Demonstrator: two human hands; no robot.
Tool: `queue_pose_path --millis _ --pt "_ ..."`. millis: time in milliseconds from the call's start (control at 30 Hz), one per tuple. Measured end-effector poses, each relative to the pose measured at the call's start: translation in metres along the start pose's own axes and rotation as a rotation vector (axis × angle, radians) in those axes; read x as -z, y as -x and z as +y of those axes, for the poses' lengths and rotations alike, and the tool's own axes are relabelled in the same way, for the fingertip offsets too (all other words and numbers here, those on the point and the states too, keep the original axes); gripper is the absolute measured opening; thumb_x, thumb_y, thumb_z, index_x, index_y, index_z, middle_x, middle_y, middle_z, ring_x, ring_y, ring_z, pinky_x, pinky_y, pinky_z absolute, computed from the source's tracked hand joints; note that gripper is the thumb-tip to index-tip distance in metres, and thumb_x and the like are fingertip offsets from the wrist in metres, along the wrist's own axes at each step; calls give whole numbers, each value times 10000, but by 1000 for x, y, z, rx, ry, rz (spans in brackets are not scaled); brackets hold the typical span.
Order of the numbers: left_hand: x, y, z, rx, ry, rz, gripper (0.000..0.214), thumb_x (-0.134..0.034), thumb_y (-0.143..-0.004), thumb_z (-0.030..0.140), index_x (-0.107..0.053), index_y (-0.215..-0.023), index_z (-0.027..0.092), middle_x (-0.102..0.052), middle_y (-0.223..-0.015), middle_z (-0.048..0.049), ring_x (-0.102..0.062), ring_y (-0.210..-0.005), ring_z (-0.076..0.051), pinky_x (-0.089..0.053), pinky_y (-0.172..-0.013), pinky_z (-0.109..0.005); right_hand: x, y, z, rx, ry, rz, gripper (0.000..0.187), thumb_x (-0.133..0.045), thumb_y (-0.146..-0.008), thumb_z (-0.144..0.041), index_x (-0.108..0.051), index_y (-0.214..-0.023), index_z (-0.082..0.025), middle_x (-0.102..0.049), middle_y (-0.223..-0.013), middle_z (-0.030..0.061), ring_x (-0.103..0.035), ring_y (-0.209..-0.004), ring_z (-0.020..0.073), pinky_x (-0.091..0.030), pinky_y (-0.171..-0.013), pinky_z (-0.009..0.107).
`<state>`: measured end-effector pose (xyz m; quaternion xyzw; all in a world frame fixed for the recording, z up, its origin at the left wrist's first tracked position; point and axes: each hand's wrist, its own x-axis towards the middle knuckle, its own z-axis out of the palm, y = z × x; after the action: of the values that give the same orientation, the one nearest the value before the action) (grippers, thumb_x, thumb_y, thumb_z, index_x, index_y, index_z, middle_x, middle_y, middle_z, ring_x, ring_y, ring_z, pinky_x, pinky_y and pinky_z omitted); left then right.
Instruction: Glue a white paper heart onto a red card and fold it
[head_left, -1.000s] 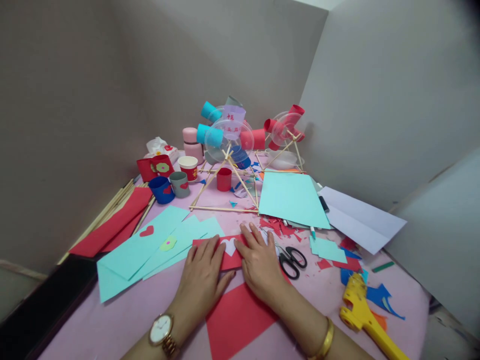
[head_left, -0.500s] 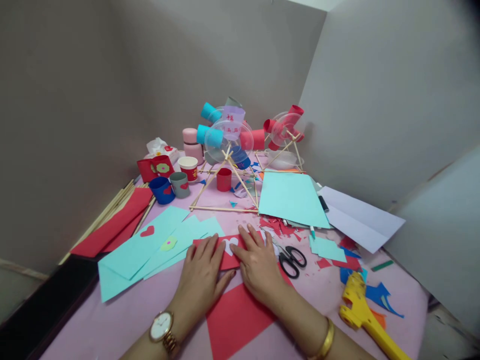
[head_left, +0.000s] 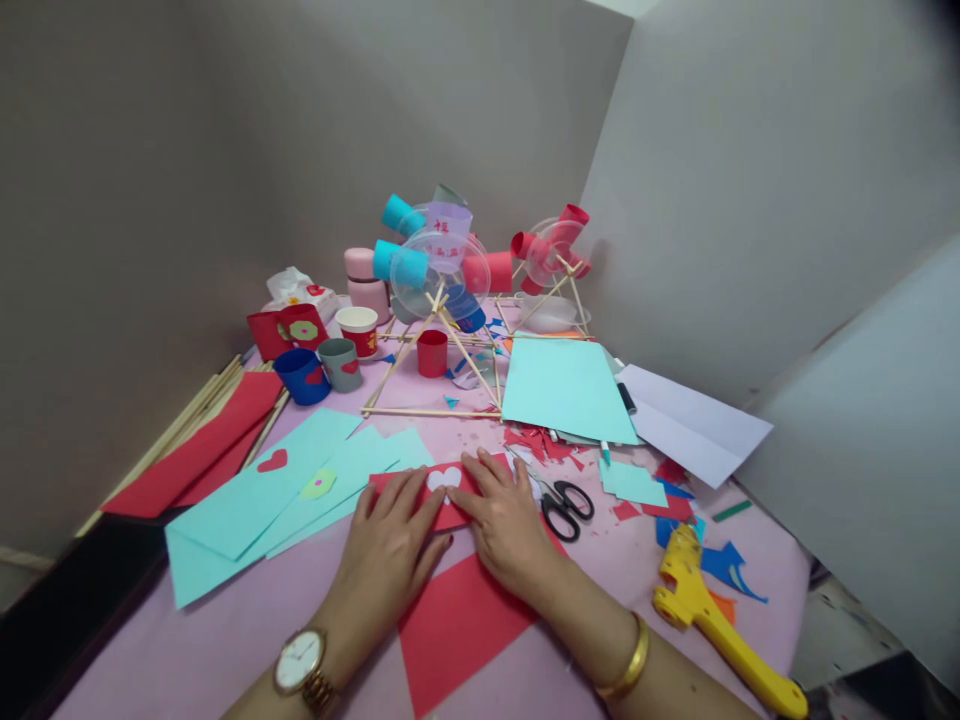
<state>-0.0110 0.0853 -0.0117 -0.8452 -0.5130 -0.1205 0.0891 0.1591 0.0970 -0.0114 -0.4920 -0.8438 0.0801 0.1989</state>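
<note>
Both my hands press down on a strip of red paper (head_left: 448, 517) with a white paper heart (head_left: 444, 481) on it. My left hand (head_left: 394, 540) lies flat across the strip's left part, fingers stretched out. From the right, my right hand (head_left: 504, 515) rests on the strip with its fingers spread, the thumb tip at the heart. Under and in front of the hands is a larger red sheet (head_left: 457, 630), partly hidden. Black-handled scissors (head_left: 568, 510) lie just right of my right hand, their blades partly covering white paper.
Turquoise sheets (head_left: 225, 530) lie at left, another turquoise sheet (head_left: 566, 390) at right. A yellow glue gun (head_left: 697, 610) is at front right. Behind stand a stick-framed wheel (head_left: 439, 280), a red wheel (head_left: 555, 250), paper cups (head_left: 301, 378) and a pink flask (head_left: 367, 285).
The whole view has shifted slightly, so things sit further left. At the heart, my fingers have spread a little, showing more of it. Both hands stay on the red strip.
</note>
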Motion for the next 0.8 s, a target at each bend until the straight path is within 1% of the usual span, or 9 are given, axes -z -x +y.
queue_pose_path --millis 67,167,267,333,433,500,567,633,800 --pt "2 1 3 0 11 -2 324 -482 -846 312 -597 -1131 210 -559 -1262 -161 -471 -1155 -342 -344 -916 -541 -2 0 0 -8 11 -4 392 -448 -808 -88 -577 -1146 -238 -384 -1405 106 -227 -1319 280 -130 -1008 585" --pt "4 4 4 4 29 -4 291 -483 -847 286 -612 -1102 227 -577 -1238 -152 -486 -1138 -337 -337 -917 -550 -3 -1 1 -17 21 6 454 -436 -791 -70 -527 -1208 -221 -358 -1420 111 -217 -1323 276 -146 -1006 584" --pt "5 6 -4 -8 76 46 277 -482 -849 280 -602 -1096 248 -579 -1231 -133 -492 -1126 -319 -343 -914 -538 -3 -2 6 -43 44 33 471 -425 -760 -43 -551 -1182 -209 -348 -1425 112 -229 -1319 279 -152 -1007 580" --pt "6 7 -15 46 117 140 284 -465 -857 285 -578 -1110 221 -576 -1222 -136 -508 -1097 -293 -361 -910 -501 -2 -3 10 -99 65 81 503 -415 -727 -10 -564 -1169 -197 -329 -1435 113 -228 -1319 282 -157 -1010 572" --pt "5 9 -30 224 135 253 307 -404 -881 282 -535 -1134 169 -592 -1181 -146 -532 -1049 -263 -396 -881 -443 -4 -4 10 -111 74 95 592 -414 -702 2 -492 -1255 -194 -315 -1441 113 -216 -1323 294 -159 -1005 584" --pt "4 10 -34 278 118 232 323 -392 -882 284 -529 -1148 162 -592 -1192 -147 -529 -1064 -267 -400 -880 -440 -6 -3 5 -50 60 53 562 -410 -740 -36 -466 -1274 -202 -311 -1444 100 -200 -1329 296 -158 -1000 599" --pt "1 10 -33 265 102 161 335 -424 -865 296 -551 -1144 163 -579 -1232 -148 -507 -1110 -291 -378 -912 -470 -8 -3 0 8 39 14 487 -397 -793 -93 -475 -1262 -195 -323 -1439 93 -202 -1329 292 -158 -999 605" --pt "-2 10 -28 246 93 100 353 -455 -847 313 -571 -1143 159 -567 -1259 -152 -478 -1154 -321 -342 -944 -515 -6 -3 -2 9 24 17 424 -382 -817 -122 -518 -1216 -171 -355 -1422 102 -229 -1319 292 -160 -1001 603" --pt "-2 12 -27 281 116 52 506 -461 -833 379 -477 -1255 99 -510 -1310 -192 -413 -1209 -359 -275 -976 -578 6 -1 18 -160 -98 234 386 -365 -798 -96 -597 -1107 -88 -442 -1348 174 -303 -1274 316 -161 -1006 578"
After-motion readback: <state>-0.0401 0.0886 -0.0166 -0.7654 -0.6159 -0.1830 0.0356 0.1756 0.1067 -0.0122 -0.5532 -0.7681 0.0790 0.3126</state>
